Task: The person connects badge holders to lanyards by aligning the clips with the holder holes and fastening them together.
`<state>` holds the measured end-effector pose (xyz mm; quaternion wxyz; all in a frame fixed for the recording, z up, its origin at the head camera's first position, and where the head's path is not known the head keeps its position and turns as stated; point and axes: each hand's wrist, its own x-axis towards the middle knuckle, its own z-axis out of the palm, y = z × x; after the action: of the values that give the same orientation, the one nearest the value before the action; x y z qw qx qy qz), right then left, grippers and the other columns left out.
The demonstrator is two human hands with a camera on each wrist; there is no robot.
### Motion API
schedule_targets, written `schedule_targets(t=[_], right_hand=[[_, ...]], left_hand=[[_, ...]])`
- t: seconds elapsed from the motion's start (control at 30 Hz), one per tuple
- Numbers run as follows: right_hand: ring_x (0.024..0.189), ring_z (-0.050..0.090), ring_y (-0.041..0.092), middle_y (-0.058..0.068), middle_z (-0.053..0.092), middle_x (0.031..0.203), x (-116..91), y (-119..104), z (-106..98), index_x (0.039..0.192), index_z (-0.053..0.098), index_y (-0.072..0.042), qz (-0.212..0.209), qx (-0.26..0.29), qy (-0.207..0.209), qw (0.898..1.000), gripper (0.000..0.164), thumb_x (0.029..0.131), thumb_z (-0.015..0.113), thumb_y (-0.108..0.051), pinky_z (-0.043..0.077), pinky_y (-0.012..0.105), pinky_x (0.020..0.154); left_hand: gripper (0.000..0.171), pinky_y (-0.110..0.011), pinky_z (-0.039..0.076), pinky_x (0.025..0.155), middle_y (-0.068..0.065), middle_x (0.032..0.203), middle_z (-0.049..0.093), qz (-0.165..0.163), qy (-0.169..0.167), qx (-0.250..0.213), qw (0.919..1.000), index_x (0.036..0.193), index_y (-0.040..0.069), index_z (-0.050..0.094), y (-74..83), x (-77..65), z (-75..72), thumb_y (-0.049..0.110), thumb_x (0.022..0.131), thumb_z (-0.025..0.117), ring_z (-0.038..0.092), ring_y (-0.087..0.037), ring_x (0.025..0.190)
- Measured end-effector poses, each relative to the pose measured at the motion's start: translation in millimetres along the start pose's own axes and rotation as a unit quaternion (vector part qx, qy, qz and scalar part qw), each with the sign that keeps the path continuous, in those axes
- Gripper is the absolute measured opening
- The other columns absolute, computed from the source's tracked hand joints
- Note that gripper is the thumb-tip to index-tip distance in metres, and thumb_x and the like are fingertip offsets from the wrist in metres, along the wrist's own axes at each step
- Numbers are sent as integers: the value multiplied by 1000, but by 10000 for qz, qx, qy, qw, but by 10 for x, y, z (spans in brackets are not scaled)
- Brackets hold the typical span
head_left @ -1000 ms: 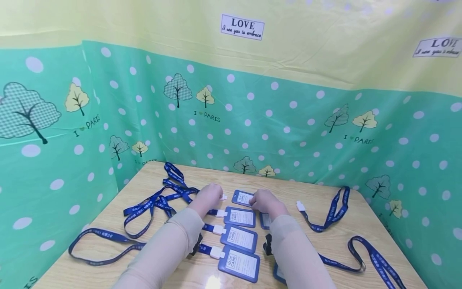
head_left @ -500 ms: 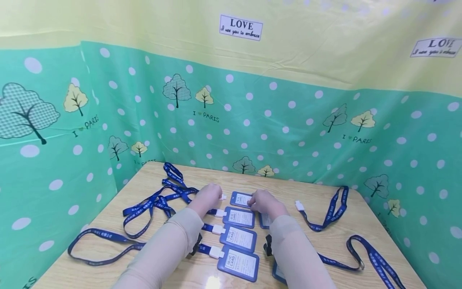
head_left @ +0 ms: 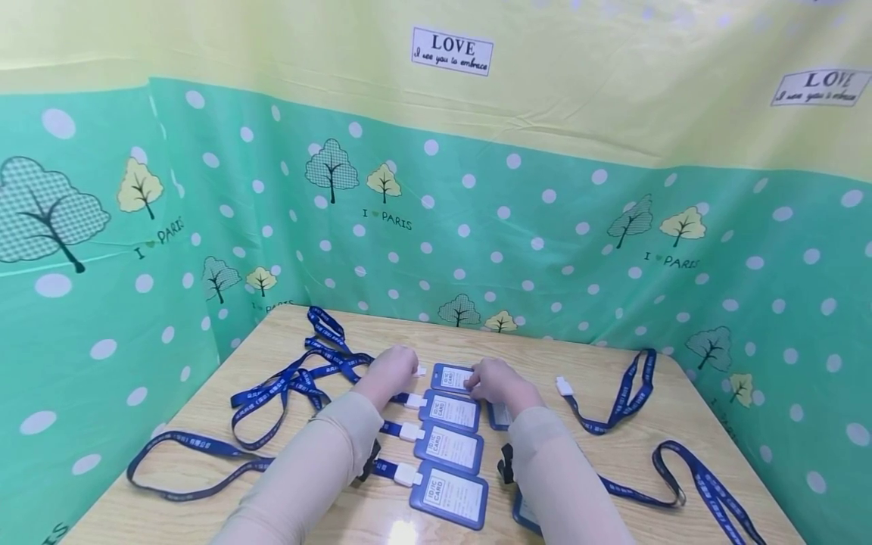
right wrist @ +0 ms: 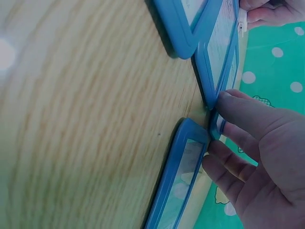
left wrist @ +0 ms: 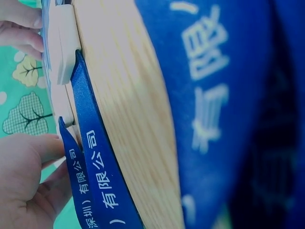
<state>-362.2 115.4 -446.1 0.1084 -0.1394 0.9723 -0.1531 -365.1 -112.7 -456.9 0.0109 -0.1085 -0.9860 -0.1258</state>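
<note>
My left hand point(head_left: 391, 375) is at the far end of the table, its fingers curled round the end of a blue lanyard whose white clip point(head_left: 421, 372) sticks out at the fingertips. Just right of that clip, and apart from it, lies a blue ID card holder point(head_left: 451, 377). My right hand point(head_left: 502, 384) pinches this holder's right end between thumb and fingers. Nearer me, more card holders point(head_left: 450, 409) lie in a column, each joined to a white clip point(head_left: 412, 432) and lanyard. In the left wrist view, blue lanyards point(left wrist: 90, 119) partly cover the left fingers.
Another card holder point(head_left: 499, 415) lies under the right hand, and one point(head_left: 524, 515) is partly hidden by the right sleeve. Loose lanyards point(head_left: 279, 390) tangle at left. A lanyard with a bare clip point(head_left: 564, 386) lies at right on the wooden table point(head_left: 545, 352). A patterned curtain point(head_left: 436, 227) stands behind.
The far card holder has shifted slightly toward me and a little closer to the white clip, with the right hand still holding it. The left hand stays almost in place.
</note>
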Motion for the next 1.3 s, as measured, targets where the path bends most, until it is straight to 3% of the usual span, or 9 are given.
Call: schedule_targets(t=[0.4, 0.63, 0.87, 1.1, 1.3], right_hand=[[140, 43, 38, 10, 54, 148, -28, -18, -26, 111, 80, -23, -94, -25, -6, 10000, 21, 92, 77, -16, 34, 55, 116], [140, 44, 37, 10, 54, 148, -16, -15, -25, 110, 80, -23, -69, 0, -50, 10000, 21, 92, 77, -15, 35, 53, 116], [138, 46, 35, 9, 55, 147, -1, -2, -19, 110, 80, -23, -95, 66, -47, 9999, 21, 91, 77, -14, 36, 51, 116], [139, 45, 36, 9, 55, 148, -15, -3, -12, 109, 80, -24, 9, 106, -32, 9999, 20, 91, 77, -14, 36, 53, 115], [139, 45, 37, 11, 54, 148, -22, -3, -21, 108, 80, -23, -42, 57, -35, 10000, 19, 92, 77, -15, 36, 53, 115]], left_hand=[[12, -38, 56, 94, -9, 107, 73, 123, 86, -65, 9999, 97, 7, 78, -34, -25, -1, 0, 91, 71, 68, -26, 102], [15, -37, 58, 88, -7, 98, 73, 273, 210, -8, 9994, 95, 7, 78, -41, -16, 33, -4, 90, 68, 69, -24, 95], [14, -38, 57, 89, -6, 95, 71, 291, 154, -207, 9992, 95, 8, 75, -36, -30, -3, -2, 91, 67, 67, -24, 93], [16, -40, 56, 94, -8, 103, 73, 393, 72, -16, 9992, 105, 9, 75, -42, -3, -7, 1, 92, 70, 68, -26, 101], [13, -39, 57, 92, -5, 101, 72, 398, -67, 37, 9992, 104, 10, 76, -42, 20, -2, 4, 94, 69, 68, -24, 98]])
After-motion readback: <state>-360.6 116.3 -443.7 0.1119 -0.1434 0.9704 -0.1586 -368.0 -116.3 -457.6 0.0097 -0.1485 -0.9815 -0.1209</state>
